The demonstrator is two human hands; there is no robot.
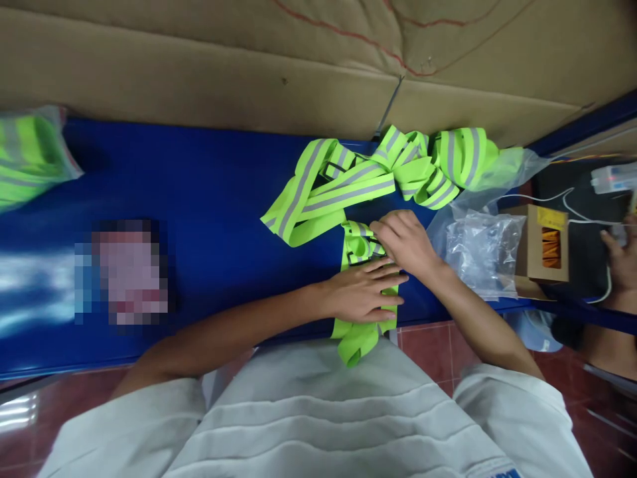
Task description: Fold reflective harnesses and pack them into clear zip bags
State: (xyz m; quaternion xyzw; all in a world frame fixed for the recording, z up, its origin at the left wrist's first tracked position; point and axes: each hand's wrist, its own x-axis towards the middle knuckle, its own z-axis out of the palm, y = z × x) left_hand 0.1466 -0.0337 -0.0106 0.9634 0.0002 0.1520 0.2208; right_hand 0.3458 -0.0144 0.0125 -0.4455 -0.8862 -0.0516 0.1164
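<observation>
A length of neon-yellow reflective strap [354,342] lies folded at the table's front edge, with one end drooping over it. My left hand [365,292] rests flat on this strap, fingers spread. Just beyond it my right hand [402,240] is closed at the strap's bunched upper end, near a dark buckle [358,257]; its fingertips are partly hidden. Farther back lies a loose pile of similar yellow straps with grey stripes [343,192], a black buckle among them.
Clear plastic bags [482,252] lie right of my hands, beside a small cardboard box [546,245] with orange contents. A bag of yellow straps [32,156] sits far left, near a blurred-out item [132,272]. At the right edge another person's hand [622,259] shows.
</observation>
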